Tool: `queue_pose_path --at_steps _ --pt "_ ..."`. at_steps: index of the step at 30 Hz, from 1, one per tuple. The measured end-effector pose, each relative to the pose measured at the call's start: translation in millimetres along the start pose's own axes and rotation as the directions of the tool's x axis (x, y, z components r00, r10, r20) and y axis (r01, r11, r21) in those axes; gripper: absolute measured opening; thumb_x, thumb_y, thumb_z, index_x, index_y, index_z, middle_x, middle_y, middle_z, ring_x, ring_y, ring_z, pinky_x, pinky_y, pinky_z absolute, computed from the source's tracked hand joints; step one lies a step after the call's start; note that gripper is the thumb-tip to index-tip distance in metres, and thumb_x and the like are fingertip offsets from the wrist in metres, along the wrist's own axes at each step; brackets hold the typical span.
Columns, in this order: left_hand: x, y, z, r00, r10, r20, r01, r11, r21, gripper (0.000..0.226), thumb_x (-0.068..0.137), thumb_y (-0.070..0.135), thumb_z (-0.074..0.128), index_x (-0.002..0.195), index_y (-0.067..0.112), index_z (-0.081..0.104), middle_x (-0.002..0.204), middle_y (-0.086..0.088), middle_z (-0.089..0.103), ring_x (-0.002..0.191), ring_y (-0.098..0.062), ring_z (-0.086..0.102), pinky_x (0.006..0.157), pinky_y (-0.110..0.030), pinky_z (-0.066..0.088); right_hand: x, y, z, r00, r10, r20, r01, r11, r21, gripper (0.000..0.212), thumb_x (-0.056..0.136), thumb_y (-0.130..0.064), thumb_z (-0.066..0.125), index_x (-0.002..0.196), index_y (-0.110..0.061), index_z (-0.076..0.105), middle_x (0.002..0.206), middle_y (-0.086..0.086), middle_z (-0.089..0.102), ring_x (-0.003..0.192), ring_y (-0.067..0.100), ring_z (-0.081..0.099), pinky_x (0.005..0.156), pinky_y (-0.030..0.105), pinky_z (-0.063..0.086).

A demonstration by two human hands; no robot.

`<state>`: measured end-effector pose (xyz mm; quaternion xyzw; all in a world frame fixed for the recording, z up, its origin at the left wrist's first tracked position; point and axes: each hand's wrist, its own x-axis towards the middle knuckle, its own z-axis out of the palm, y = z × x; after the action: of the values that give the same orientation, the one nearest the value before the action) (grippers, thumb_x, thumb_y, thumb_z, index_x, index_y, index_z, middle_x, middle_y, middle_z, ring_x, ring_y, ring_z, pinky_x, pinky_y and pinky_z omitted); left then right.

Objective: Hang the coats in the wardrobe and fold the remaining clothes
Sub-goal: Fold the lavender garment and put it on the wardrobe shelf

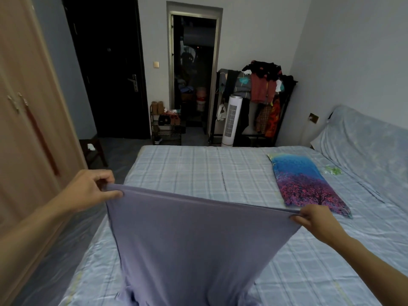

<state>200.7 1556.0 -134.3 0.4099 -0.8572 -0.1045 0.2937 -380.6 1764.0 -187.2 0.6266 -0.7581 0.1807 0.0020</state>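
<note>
Lavender garment (187,246), held stretched above the bed (198,168) by its straight upper hem, the cloth hanging down toward the near edge of the plaid sheet. Left hand (92,191): thumb and curled fingers pinch the hem's left corner. Right hand (315,219): fingers curled, pinching the right corner; the hem runs taut between the two. Pillow (306,182), printed with a blue sky and pink trees, lies flat on the bed near the right hand, apart from the garment. Wardrobe (24,120), at left, doors closed, contents hidden; a red tassel (42,138) hangs from a handle. Clothes rack (260,100), against the far wall, holds dark, red and patterned clothing, some draped over the top and some hanging below. Tower fan (230,121) stands in front of it. Shoe rack (166,124), beside the dark door, carries what appear to be boots and shoes on its tiers; detail is too small to tell.
</note>
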Motion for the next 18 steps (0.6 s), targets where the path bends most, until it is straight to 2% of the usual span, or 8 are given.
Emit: queue_pose_path --at_steps 3,5,8,9,12,13,15,18 --pt "-5.5 -8.1 4.9 0.999 0.017 0.029 -0.017 1.000 0.013 0.032 0.070 0.010 0.089 0.063 0.017 0.058 0.061 0.001 0.057 0.059 -0.013 0.054 0.054 -0.021 0.038 4.8 -8.5 -0.2 1.000 -0.003 -0.004 0.003 1.000 0.000 0.046 0.071 -0.007 0.086 0.056 -0.028 0.048 0.062 0.002 0.057 0.058 0.022 0.055 0.057 0.034 0.041" --pt "-7.4 -17.0 6.4 0.999 0.027 0.034 -0.027 0.999 0.017 0.032 0.071 0.004 0.087 0.064 0.018 0.059 0.061 0.005 0.058 0.061 -0.013 0.055 0.056 -0.021 0.040 6.2 -15.3 3.6 1.000 -0.007 -0.018 0.007 0.999 0.042 0.040 0.071 0.002 0.084 0.063 -0.026 0.055 0.068 0.003 0.062 0.062 0.023 0.059 0.061 0.036 0.047" --pt "-9.3 -29.9 10.0 0.999 0.033 0.027 -0.033 0.999 0.016 0.033 0.071 -0.001 0.085 0.066 0.018 0.058 0.063 0.008 0.058 0.065 -0.012 0.055 0.057 -0.018 0.038 7.5 -27.4 15.2 0.997 0.002 -0.078 0.010 0.987 0.157 0.024 0.071 0.007 0.082 0.068 -0.013 0.069 0.068 -0.001 0.065 0.060 0.008 0.059 0.059 0.021 0.045" --pt "-9.7 -35.5 11.4 1.000 0.023 0.021 -0.023 1.000 0.007 0.034 0.071 -0.003 0.085 0.067 0.018 0.058 0.064 0.008 0.059 0.065 -0.012 0.055 0.057 -0.018 0.038 8.4 -32.1 19.0 0.994 0.019 -0.105 0.005 0.974 0.227 0.019 0.072 0.008 0.081 0.071 -0.009 0.072 0.068 -0.002 0.067 0.061 0.008 0.061 0.057 0.018 0.044" --pt "-10.0 -56.3 16.2 0.999 -0.045 0.019 0.045 0.999 -0.015 0.036 0.072 -0.007 0.082 0.071 0.021 0.059 0.068 0.007 0.063 0.064 -0.013 0.058 0.059 -0.020 0.041 10.3 -46.4 24.7 0.987 0.096 -0.132 -0.021 0.878 0.479 0.021 0.076 0.012 0.075 0.076 -0.008 0.073 0.069 0.002 0.071 0.066 0.010 0.066 0.059 0.023 0.052" --pt "-9.7 -63.9 17.8 0.997 -0.074 0.015 0.074 0.997 -0.024 0.035 0.073 -0.007 0.081 0.073 0.022 0.061 0.071 0.006 0.065 0.065 -0.015 0.061 0.061 -0.022 0.043 10.3 -50.6 26.5 0.985 0.115 -0.132 -0.025 0.837 0.547 0.021 0.078 0.013 0.073 0.076 -0.008 0.072 0.070 0.004 0.072 0.064 0.008 0.067 0.060 0.020 0.053" --pt "-8.1 -75.5 20.0 0.989 -0.146 0.003 0.146 0.987 -0.061 0.033 0.075 -0.005 0.081 0.083 0.023 0.065 0.080 0.007 0.068 0.073 -0.020 0.065 0.067 -0.027 0.050 11.0 -56.0 31.1 0.975 0.179 -0.130 -0.053 0.761 0.647 0.020 0.082 0.014 0.068 0.078 -0.006 0.069 0.072 0.007 0.072 0.063 0.007 0.067 0.061 0.015 0.053" --pt "-4.9 -83.3 25.1 0.978 -0.210 -0.010 0.209 0.977 -0.032 0.036 0.073 0.000 0.084 0.098 0.021 0.069 0.092 0.005 0.069 0.079 -0.020 0.066 0.073 -0.036 0.052 15.5 -56.6 36.2 0.946 0.304 -0.112 -0.130 0.673 0.728 0.019 0.086 0.010 0.066 0.089 -0.009 0.062 0.080 0.007 0.064 0.066 0.013 0.064 0.062 0.022 0.056"
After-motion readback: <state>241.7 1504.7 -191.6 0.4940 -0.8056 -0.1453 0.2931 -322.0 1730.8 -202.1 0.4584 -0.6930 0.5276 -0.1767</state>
